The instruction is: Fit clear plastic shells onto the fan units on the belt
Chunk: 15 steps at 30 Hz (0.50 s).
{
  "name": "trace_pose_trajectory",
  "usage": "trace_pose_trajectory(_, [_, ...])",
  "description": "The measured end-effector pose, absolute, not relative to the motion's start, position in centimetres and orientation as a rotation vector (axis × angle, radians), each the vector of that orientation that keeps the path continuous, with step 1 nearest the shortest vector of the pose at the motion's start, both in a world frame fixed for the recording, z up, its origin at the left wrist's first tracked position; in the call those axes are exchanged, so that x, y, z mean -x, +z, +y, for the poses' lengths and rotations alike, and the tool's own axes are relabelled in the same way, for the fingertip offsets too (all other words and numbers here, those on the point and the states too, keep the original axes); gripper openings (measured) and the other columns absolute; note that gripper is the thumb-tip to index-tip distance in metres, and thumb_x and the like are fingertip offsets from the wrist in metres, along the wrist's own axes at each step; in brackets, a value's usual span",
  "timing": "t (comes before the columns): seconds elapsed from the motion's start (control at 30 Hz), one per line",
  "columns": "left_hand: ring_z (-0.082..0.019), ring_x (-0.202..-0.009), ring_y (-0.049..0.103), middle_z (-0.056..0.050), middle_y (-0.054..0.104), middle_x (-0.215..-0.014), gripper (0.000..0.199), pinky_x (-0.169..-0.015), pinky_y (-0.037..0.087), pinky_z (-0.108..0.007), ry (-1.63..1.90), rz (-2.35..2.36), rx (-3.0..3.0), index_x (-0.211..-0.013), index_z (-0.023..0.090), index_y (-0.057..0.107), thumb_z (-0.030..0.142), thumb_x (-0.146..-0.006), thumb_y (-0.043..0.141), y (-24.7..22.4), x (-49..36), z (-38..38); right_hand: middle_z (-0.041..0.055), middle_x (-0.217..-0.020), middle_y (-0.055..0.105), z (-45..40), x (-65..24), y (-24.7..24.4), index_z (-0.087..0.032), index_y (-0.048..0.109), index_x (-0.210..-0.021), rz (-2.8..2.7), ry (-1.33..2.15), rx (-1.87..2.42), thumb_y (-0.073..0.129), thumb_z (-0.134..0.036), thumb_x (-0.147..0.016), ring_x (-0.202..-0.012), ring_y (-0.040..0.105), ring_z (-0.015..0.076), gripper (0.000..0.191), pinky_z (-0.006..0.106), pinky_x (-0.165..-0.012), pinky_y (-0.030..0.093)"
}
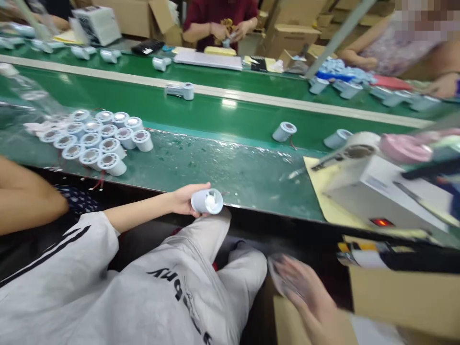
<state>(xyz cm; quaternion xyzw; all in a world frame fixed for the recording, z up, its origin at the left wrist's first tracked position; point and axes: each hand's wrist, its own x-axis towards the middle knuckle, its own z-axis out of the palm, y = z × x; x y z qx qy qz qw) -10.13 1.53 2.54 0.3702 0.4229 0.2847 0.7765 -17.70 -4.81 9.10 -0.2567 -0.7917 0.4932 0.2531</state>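
Observation:
My left hand [185, 199] is closed around a light blue cylindrical housing [207, 201] just off the bench's front edge. Its open end faces me, showing a white inner part. Low on the right, above a cardboard box, my right hand [305, 287] is smeared by motion. A see-through, rounded thing [276, 275] shows at its fingers, too blurred to name. Several similar housings [91, 139] stand grouped on the bench at left, some with thin red wires.
A green conveyor belt [143, 91] runs behind the bench [215, 167], carrying a few housings. At right stand a white machine [381, 187] with a lit red switch and tape rolls [404, 147]. A cardboard box [406, 297] is below. Other people sit across and at left.

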Motion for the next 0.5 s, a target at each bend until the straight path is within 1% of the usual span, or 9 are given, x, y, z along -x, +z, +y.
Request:
trace_pose_trajectory(0.07, [-0.011, -0.050, 0.053, -0.001, 0.062, -0.070, 0.052, -0.038, 0.033, -0.018, 0.442, 0.789, -0.813, -0.096, 0.015, 0.063, 0.065, -0.082, 0.064, 1.4, 6.8, 1.7, 0.0030, -0.109, 0.073, -2.9, 6.4, 6.1, -0.012, 0.061, -0.066, -2.172, 1.178, 0.870, 0.036, -0.060, -0.098, -0.098, 0.075, 0.0129, 0.063, 0.019, -0.071, 0.055])
trace_pose_trajectory(0.13, [-0.009, -0.052, 0.050, 0.000, 0.063, -0.074, 0.042, -0.042, 0.035, -0.018, 0.321, 0.761, -1.034, -0.096, 0.016, 0.067, 0.056, -0.085, 0.065, 1.2, 4.6, 1.8, 0.0059, -0.120, 0.071, -2.4, -4.9, 3.9, -0.015, 0.065, -0.068, -2.195, 0.995, 1.061, 0.054, -0.055, -0.093, -0.110, 0.072, 0.0192, 0.049, 0.023, -0.074, 0.058])
trace_pose_trajectory(0.17, [-0.009, -0.057, 0.053, -0.001, 0.065, -0.078, 0.037, -0.048, 0.040, -0.019, 0.288, 0.751, -1.196, -0.096, 0.016, 0.070, 0.051, -0.087, 0.064, 1.3, 3.9, 1.8, 0.0071, -0.125, 0.069, -2.6, -9.8, 3.1, -0.016, 0.068, -0.071, -2.196, 0.918, 1.156, 0.062, -0.049, -0.091, -0.114, 0.070, 0.0221, 0.039, 0.027, -0.077, 0.060])
trace_pose_trajectory(0.23, [-0.013, -0.076, 0.061, -0.004, 0.069, -0.090, 0.027, -0.068, 0.049, -0.023, 0.291, 0.752, -1.559, -0.098, 0.017, 0.074, 0.039, -0.091, 0.060, 1.7, 2.9, 1.9, 0.0087, -0.132, 0.065, -3.4, -16.8, 2.1, -0.020, 0.072, -0.078, -2.180, 0.778, 1.319, 0.072, -0.037, -0.087, -0.120, 0.067, 0.0267, 0.019, 0.035, -0.082, 0.063])
trace_pose_trajectory(0.3, [-0.017, -0.092, 0.064, -0.006, 0.069, -0.099, 0.023, -0.086, 0.049, -0.030, 0.364, 0.794, -1.849, -0.100, 0.017, 0.076, 0.032, -0.093, 0.060, 2.0, 2.4, 2.1, 0.0108, -0.135, 0.062, -4.2, -20.1, 1.4, -0.022, 0.074, -0.086, -2.138, 0.702, 1.413, 0.076, -0.028, -0.084, -0.122, 0.065, 0.0301, 0.006, 0.044, -0.089, 0.063])
trace_pose_trajectory(0.33, [-0.019, -0.096, 0.063, -0.007, 0.068, -0.102, 0.023, -0.090, 0.048, -0.032, 0.413, 0.814, -1.933, -0.102, 0.017, 0.075, 0.032, -0.093, 0.061, 2.1, 2.2, 2.1, 0.0118, -0.135, 0.061, -4.5, -20.7, 1.1, -0.023, 0.074, -0.087, -2.108, 0.713, 1.417, 0.077, -0.026, -0.083, -0.121, 0.065, 0.0311, 0.006, 0.047, -0.093, 0.062])
trace_pose_trajectory(0.4, [-0.021, -0.099, 0.063, -0.008, 0.067, -0.107, 0.031, -0.092, 0.048, -0.034, 0.507, 0.823, -1.982, -0.111, 0.018, 0.073, 0.039, -0.089, 0.070, 1.7, 1.9, 2.2, 0.0125, -0.130, 0.063, -4.8, -20.8, 0.8, -0.023, 0.073, -0.086, -2.007, 0.802, 1.375, 0.077, -0.030, -0.084, -0.118, 0.065, 0.0313, 0.008, 0.050, -0.098, 0.058])
trace_pose_trajectory(0.43, [-0.022, -0.100, 0.062, -0.009, 0.066, -0.109, 0.042, -0.092, 0.048, -0.035, 0.546, 0.810, -1.979, -0.116, 0.018, 0.072, 0.044, -0.084, 0.077, 1.4, 1.8, 2.2, 0.0121, -0.125, 0.064, -5.0, -20.6, 0.8, -0.023, 0.072, -0.084, -1.934, 0.856, 1.355, 0.075, -0.033, -0.086, -0.116, 0.066, 0.0304, 0.011, 0.049, -0.099, 0.057])
trace_pose_trajectory(0.5, [-0.023, -0.101, 0.061, -0.009, 0.064, -0.110, 0.063, -0.091, 0.050, -0.036, 0.576, 0.779, -1.984, -0.124, 0.020, 0.070, 0.053, -0.073, 0.085, 0.5, 1.5, 2.3, 0.0104, -0.115, 0.067, -5.2, -20.3, 1.0, -0.023, 0.072, -0.078, -1.753, 0.936, 1.360, 0.069, -0.036, -0.090, -0.108, 0.068, 0.0276, 0.018, 0.044, -0.094, 0.057])
